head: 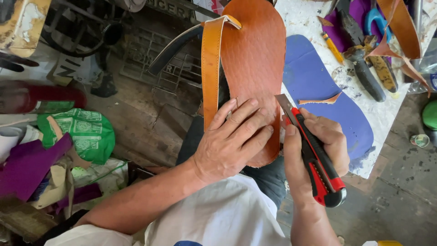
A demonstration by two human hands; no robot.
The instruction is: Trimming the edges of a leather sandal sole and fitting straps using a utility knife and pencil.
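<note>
Here the left hand (232, 139) lies flat, fingers spread, pressing the heel end of an orange leather sole piece (255, 59) that rests across the person's lap. The right hand (314, 150) is wrapped tight round a red and black utility knife (314, 157), its blade tip touching the sole's right edge just beside the left fingertips. A tan leather strap (211, 64) runs along the sole's left edge up toward the toe.

The sole looks light, thin and fairly stiff, yet likely to flex where unsupported, so a flat palm near the cut seems the steadiest hold; its grained face should not be slippery. The blade sits very close to the pressing fingers, a risk if it skids.

To the right, the white worktable (314, 18) carries a blue sole shape (318, 86), a yellow pencil (333, 48) and dark hand tools (364, 68) toward its far edge. The table's near edge leaves little room beside the knife hand; to the left, the floor is crowded with purple scraps (27, 166) and a green bag (86, 132).
</note>
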